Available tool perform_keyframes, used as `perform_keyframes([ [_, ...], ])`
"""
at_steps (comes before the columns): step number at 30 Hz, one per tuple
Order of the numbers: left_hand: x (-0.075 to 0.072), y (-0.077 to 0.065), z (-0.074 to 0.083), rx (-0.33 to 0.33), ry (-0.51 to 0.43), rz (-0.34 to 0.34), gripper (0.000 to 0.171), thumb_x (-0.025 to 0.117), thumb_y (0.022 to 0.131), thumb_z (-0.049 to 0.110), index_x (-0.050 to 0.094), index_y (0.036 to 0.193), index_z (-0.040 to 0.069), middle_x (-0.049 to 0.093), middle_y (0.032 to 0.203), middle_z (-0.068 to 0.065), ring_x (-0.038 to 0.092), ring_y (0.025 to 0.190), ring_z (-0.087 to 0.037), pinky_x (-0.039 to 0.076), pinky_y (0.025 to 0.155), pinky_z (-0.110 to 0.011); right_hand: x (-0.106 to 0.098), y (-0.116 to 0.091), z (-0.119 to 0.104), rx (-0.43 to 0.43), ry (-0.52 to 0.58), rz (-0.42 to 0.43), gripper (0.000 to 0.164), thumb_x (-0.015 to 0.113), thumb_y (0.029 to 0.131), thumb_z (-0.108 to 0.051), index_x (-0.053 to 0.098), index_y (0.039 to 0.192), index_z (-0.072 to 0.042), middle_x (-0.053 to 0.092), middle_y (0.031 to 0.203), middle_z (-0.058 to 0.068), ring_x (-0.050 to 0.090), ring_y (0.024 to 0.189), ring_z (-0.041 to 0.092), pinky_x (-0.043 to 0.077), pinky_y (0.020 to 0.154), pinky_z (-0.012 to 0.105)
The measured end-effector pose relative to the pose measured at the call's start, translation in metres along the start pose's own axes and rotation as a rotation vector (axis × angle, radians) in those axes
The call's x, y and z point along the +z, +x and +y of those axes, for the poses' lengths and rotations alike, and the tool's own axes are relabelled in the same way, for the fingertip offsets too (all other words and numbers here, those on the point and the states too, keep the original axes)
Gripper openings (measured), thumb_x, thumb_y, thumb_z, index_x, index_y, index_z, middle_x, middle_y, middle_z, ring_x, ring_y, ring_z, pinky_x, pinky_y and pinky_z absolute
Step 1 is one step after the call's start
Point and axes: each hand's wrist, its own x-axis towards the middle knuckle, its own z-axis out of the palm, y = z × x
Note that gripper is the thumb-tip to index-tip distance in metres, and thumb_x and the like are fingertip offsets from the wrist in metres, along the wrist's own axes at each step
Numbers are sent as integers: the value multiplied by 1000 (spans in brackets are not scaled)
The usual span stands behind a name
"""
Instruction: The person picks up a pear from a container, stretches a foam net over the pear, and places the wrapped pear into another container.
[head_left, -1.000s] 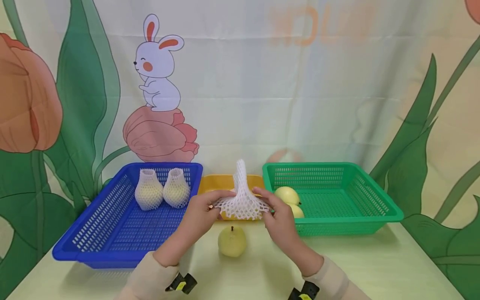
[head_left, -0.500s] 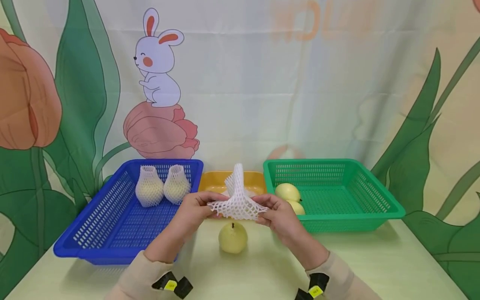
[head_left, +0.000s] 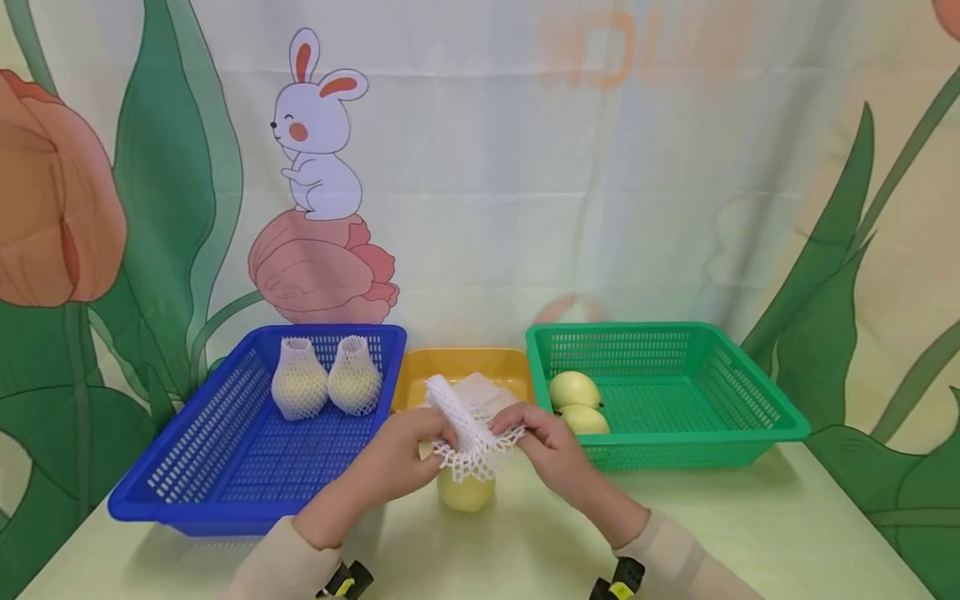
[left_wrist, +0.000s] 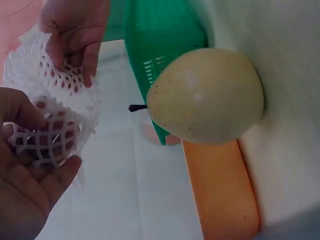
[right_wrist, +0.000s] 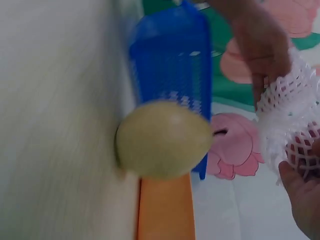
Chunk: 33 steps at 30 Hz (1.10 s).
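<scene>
A white foam fruit net (head_left: 468, 437) is stretched between both hands, its wide mouth facing down and its narrow end leaning to the left. My left hand (head_left: 411, 446) pinches one side of the rim, thumb against fingers. On the opposite side, my right hand (head_left: 543, 437) pinches the rim too. Just below the net a yellow pear (head_left: 467, 493) stands on the table, its top covered by the net in the head view. In the left wrist view the pear (left_wrist: 207, 97) shows its dark stem, with a gap between it and the net (left_wrist: 47, 100).
At left, a blue basket (head_left: 262, 475) contains two netted pears (head_left: 300, 387). A green basket (head_left: 675, 437) at right has two bare pears (head_left: 576, 392). Between them at the back sits an orange-yellow tray (head_left: 427, 362) with white netting (head_left: 482, 390) in it. A printed curtain (head_left: 480, 183) hangs behind.
Both hands have brought the net down and nearer, over the pear's top. Its narrow end has tipped from upright to the left, and the netting in the tray now shows more.
</scene>
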Motion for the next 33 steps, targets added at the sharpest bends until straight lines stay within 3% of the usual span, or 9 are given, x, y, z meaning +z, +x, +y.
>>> perform_keyframes([
  [4,2,-4,2,93,315,-38,18,67,75,-6,65,81,11,64,82,0,57,77,-14,52,68,-26,-2,1,15,-356,-378,-72,28,47,89,19,62,85,-5,71,96,14,68,94,19,58,84,25],
  [6,5,-7,3,104,442,-49,17,69,75,-5,64,80,11,63,83,-1,57,76,-15,53,67,-27,-4,0,19,-447,-536,-104,28,50,88,18,61,84,-8,70,94,8,67,90,18,56,80,23],
  [8,9,-9,2,108,510,-62,18,70,74,-5,63,79,10,62,85,-2,58,76,-16,54,68,-29,-6,-1,22,-477,-642,-140,26,53,87,15,62,84,-9,69,95,5,65,88,15,54,77,20],
  [14,19,-13,3,97,535,-114,21,70,71,-7,62,81,9,64,95,-6,63,82,-23,56,74,-36,-9,-4,25,-358,-765,-275,16,56,86,6,60,84,-10,63,94,2,56,83,12,48,71,20],
  [17,23,-17,5,45,522,-150,19,69,71,-6,61,80,8,68,107,-13,69,92,-29,59,81,-42,-10,-7,26,-253,-784,-365,10,58,83,-1,57,86,-10,56,90,1,49,79,10,43,70,19],
  [21,27,-24,6,-57,494,-206,17,70,72,-6,61,80,6,69,121,-21,72,98,-38,60,80,-49,-9,-8,28,-147,-780,-469,7,58,84,-7,53,86,-11,53,88,0,43,75,7,39,68,18],
  [24,30,-28,6,-131,461,-261,17,70,71,-7,61,79,5,68,125,-24,72,97,-39,60,76,-50,-8,-9,31,-130,-761,-503,7,58,85,-8,52,84,-11,55,89,0,43,73,5,39,66,17],
  [27,34,-32,6,-196,422,-302,17,72,71,-8,63,78,5,67,128,-26,72,97,-39,60,76,-50,-6,-10,36,-165,-759,-512,10,59,85,-8,51,81,-11,57,90,0,44,72,5,40,64,17],
  [33,41,-36,5,-234,404,-297,18,76,71,-7,65,77,7,66,129,-26,72,91,-35,59,74,-47,-3,-9,39,-154,-782,-546,10,63,84,-9,54,81,-12,59,92,2,45,75,5,40,65,15],
])
